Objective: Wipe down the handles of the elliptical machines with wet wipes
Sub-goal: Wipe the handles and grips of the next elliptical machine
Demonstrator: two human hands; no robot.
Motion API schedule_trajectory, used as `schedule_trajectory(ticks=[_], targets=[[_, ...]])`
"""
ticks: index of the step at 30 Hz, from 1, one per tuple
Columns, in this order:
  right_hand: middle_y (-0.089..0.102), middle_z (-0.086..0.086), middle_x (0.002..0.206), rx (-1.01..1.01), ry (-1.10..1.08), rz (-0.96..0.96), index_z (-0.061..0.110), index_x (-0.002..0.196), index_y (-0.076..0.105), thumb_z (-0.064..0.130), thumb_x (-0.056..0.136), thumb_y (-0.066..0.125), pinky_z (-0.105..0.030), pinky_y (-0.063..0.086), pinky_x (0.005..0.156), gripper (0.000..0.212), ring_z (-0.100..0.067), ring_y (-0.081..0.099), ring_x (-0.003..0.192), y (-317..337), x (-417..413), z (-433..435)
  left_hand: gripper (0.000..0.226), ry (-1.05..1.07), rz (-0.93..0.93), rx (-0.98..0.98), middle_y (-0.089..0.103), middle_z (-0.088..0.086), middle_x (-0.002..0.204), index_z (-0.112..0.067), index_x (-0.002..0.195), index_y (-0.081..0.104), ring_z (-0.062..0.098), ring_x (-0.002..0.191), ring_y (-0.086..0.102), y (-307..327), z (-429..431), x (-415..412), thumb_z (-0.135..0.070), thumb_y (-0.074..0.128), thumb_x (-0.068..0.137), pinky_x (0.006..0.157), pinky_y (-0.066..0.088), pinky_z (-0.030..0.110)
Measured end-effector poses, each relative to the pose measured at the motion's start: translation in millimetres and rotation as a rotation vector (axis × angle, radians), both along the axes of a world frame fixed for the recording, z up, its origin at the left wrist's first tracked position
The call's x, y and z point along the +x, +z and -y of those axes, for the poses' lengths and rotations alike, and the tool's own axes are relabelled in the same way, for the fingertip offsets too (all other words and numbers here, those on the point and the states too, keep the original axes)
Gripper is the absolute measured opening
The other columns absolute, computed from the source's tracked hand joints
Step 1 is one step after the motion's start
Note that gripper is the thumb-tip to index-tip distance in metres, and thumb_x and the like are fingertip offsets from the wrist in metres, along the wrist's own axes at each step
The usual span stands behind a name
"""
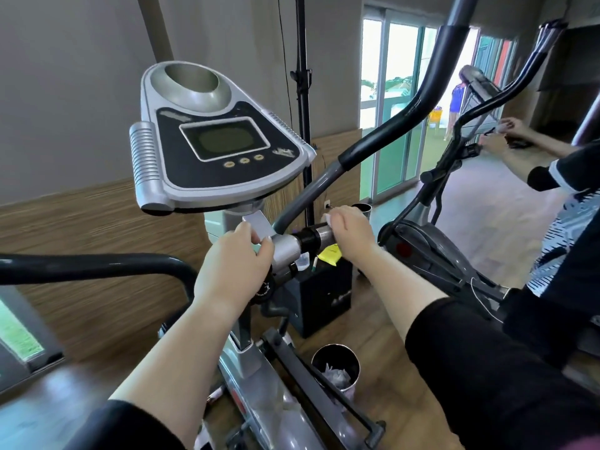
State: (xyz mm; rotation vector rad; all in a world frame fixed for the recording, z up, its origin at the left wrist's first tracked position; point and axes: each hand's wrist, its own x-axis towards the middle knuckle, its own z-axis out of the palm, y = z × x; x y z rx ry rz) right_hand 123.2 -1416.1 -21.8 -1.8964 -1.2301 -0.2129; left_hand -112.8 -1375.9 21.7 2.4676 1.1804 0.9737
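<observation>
Right hand (352, 230): fingers curled over the short handle bar (319, 235) below the console (224, 151), white wipe (326, 219) showing at the fingertips. Left hand (235, 258): fingers grip the silver hub (285, 250).

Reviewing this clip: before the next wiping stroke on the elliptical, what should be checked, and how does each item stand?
1. Left hand holds the crossbar steady: ok.
2. Right hand curled over the crossbar: ok.
3. Wipe under the right hand: cannot tell; only a white scrap shows at its fingertips.
4. Bin below for used wipes: ok.
5. Long black handle already wiped: cannot tell.
6. Other person clear of this machine: ok.
</observation>
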Motion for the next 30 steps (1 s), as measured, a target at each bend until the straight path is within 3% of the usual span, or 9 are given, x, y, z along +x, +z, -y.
schedule_trajectory(ticks=[4,8,13,17,20,22,25,27,30], targets=[[0.053,-0.008,0.074,-0.141,-0.021,-0.279,0.012,0.063,0.047,0.025,0.097,0.031,-0.033,0.032,0.068,0.04,-0.027,0.046,0.08,23.9,3.0,0.5,0.021,0.0,-0.017,0.021,0.063,0.003,0.081,-0.016,0.092,0.053,0.023,0.074,0.059,0.8,0.2,0.6,-0.037,0.048,0.094,0.068,0.051,0.038],[0.055,-0.012,0.086,-0.293,-0.076,-0.148,0.01,0.083,0.055,0.026,0.102,0.03,-0.035,0.039,0.076,0.035,-0.028,0.049,0.083,32.3,-12.2,3.9,0.019,0.004,-0.024,0.043,0.063,0.004,0.079,-0.015,0.092,0.052,0.024,0.072,0.058,1.2,-0.4,2.3,-0.034,0.047,0.094,0.063,0.05,0.037],[0.067,-0.015,0.092,0.004,0.155,0.086,0.003,0.094,0.068,0.018,0.099,0.038,-0.04,0.047,0.082,0.034,-0.033,0.061,0.091,10.6,-57.4,6.3,0.019,0.006,-0.028,0.021,0.064,0.005,0.077,-0.017,0.089,0.051,0.028,0.073,0.058,0.9,-1.1,3.8,-0.036,0.047,0.092,0.068,0.051,0.041],[0.064,-0.006,0.126,0.212,0.217,0.162,0.009,0.126,0.063,0.029,0.102,0.029,-0.037,0.03,0.111,0.046,-0.022,0.051,0.124,-17.3,-83.7,8.5,0.018,-0.014,-0.068,0.085,0.063,0.006,0.08,-0.013,0.092,0.053,0.029,0.077,0.059,1.4,3.3,3.3,-0.03,0.047,0.095,0.07,0.053,0.045],[0.057,-0.002,0.135,0.265,0.201,0.127,0.013,0.133,0.057,0.032,0.104,0.026,-0.039,0.026,0.115,0.047,-0.017,0.042,0.133,-26.6,-77.9,9.8,0.019,0.005,-0.045,0.086,0.063,0.004,0.077,-0.017,0.088,0.051,0.028,0.073,0.06,0.1,2.8,3.2,-0.035,0.046,0.094,0.067,0.052,0.041],[0.049,-0.002,0.143,0.264,0.101,0.039,0.014,0.139,0.051,0.035,0.104,0.021,-0.042,0.022,0.117,0.051,-0.017,0.032,0.14,-29.0,-74.5,4.8,0.021,0.005,-0.028,0.068,0.062,0.003,0.074,-0.017,0.086,0.05,0.027,0.071,0.06,-0.1,3.0,3.8,-0.036,0.047,0.093,0.065,0.052,0.04],[0.016,-0.004,0.161,0.261,-0.053,-0.284,0.013,0.153,0.024,0.032,0.105,0.02,-0.038,0.001,0.122,0.051,-0.016,0.001,0.149,-23.9,-72.0,-4.1,0.02,-0.005,-0.025,0.06,0.061,0.004,0.074,-0.016,0.088,0.051,0.028,0.07,0.06,-0.2,2.5,4.7,-0.035,0.047,0.094,0.063,0.051,0.039],[0.0,-0.006,0.163,0.254,-0.131,-0.461,0.011,0.155,0.014,0.028,0.105,0.026,-0.036,-0.005,0.119,0.054,-0.019,-0.009,0.149,-9.9,-66.3,-10.2,0.02,0.005,-0.04,0.074,0.061,0.003,0.076,-0.016,0.089,0.051,0.027,0.071,0.06,0.8,2.9,4.4,-0.034,0.047,0.094,0.061,0.05,0.038],[0.004,-0.01,0.163,0.085,-0.263,-0.601,0.01,0.152,0.025,0.027,0.103,0.032,-0.042,-0.003,0.119,0.053,-0.024,-0.007,0.149,8.9,-42.5,-21.7,0.019,-0.006,-0.064,0.093,0.062,0.005,0.081,-0.013,0.092,0.053,0.03,0.076,0.06,0.1,3.7,4.2,-0.031,0.046,0.096,0.065,0.052,0.042]])
